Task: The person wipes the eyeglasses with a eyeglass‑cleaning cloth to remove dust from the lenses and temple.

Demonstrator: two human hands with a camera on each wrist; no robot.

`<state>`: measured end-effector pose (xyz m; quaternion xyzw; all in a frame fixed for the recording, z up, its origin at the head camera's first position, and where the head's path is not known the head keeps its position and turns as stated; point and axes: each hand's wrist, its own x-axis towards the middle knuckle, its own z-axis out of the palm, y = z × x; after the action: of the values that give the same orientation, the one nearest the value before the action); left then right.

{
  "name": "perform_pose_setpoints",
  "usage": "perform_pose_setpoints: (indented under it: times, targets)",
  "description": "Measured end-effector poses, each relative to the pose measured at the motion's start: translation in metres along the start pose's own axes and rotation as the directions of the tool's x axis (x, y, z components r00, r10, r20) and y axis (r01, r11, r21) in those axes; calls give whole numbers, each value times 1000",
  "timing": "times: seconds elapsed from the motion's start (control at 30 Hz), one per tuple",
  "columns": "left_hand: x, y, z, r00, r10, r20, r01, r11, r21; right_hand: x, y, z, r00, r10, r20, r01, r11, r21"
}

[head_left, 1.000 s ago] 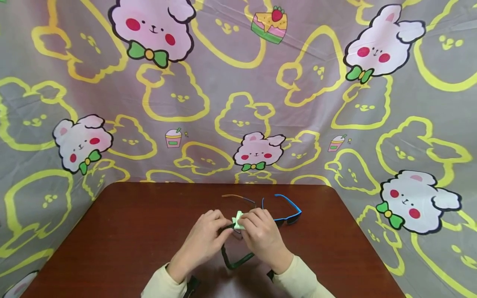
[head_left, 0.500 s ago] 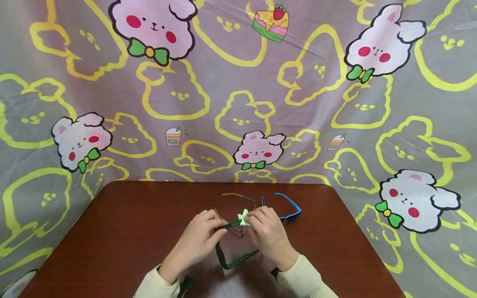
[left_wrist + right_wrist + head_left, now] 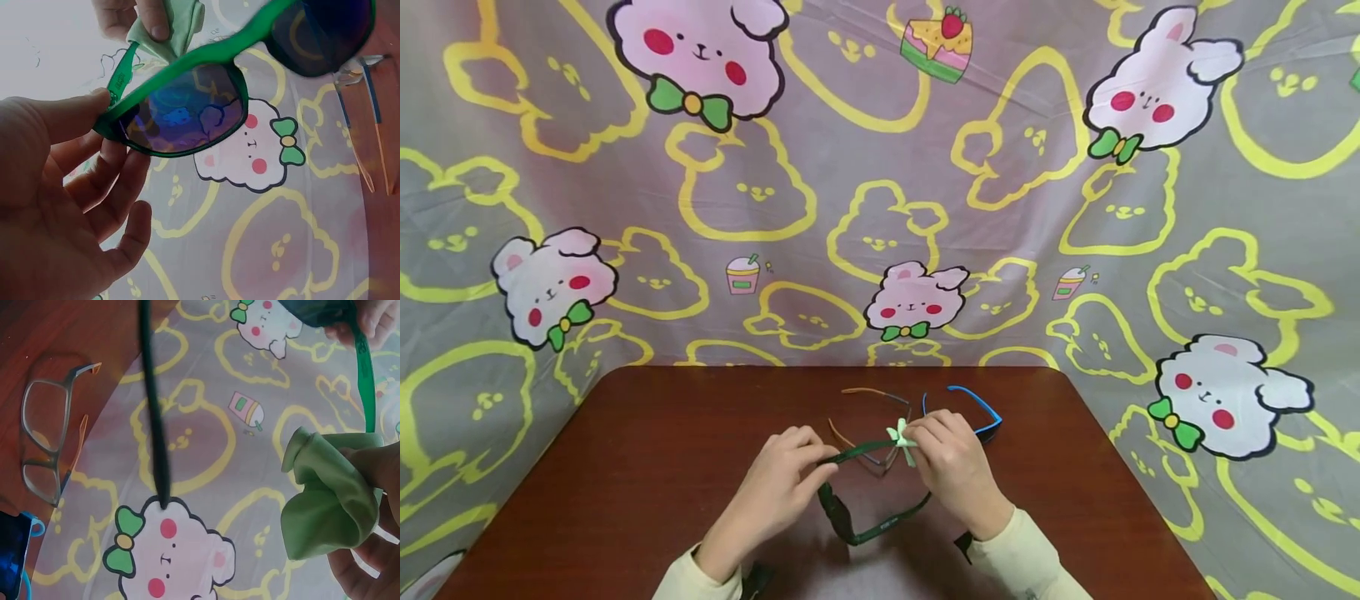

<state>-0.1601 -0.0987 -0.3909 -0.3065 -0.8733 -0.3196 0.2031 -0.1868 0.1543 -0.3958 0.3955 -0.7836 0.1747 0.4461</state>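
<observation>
The cloth (image 3: 328,506) has slid along the temple (image 3: 865,450) of the green sunglasses (image 3: 215,55), away from the left grip (image 3: 777,477).

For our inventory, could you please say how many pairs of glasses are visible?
3: green plastic sunglasses held in the left hand; thin grey-framed eyeglasses with orange-tipped arms on the brown table; blue sunglasses with dark lenses beside them. More could be hidden.

I can read no words, brands or numbers: the tiny pale lettering (image 3: 889,524) on one temple (image 3: 906,515) of the green-framed sunglasses (image 3: 219,51) I hold is too small to make out.
</observation>
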Motion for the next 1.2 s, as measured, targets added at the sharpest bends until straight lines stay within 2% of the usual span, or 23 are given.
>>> perform_pose_setpoints:
  times: [0.23,0.4,0.6,0.73,0.83,0.9,1.03,1.2]
  targets:
    - [-7,-3,-3,998,-53,18,53,997,-47,-5,5,3,1000,-1,5,1,1000,22]
    - [-10,-2,-5,994,-97,40,101,988,-119,-8,8,1,1000,11,16,-12,999,36]
    - [-11,-6,-6,996,-80,26,83,984,-157,-9,12,-2,1000,6,13,-7,999,43]
    - [-11,-11,-10,998,-56,4,56,990,-127,-8,15,-4,1000,-8,-7,9,998,56]
    - [-12,-16,-15,996,-86,-25,83,993,-84,-8,20,-6,1000,-1,-31,3,998,61]
    - [-15,-20,-21,989,-138,-46,134,989,-66,-9,23,-9,998,12,-56,-9,998,63]
    - [-20,-34,-35,965,-250,-81,249,968,-27,-14,32,-16,993,59,-105,-53,997,61]
    - [-26,-61,-51,937,-340,-81,346,936,70,-25,41,-23,980,159,-120,-154,987,54]
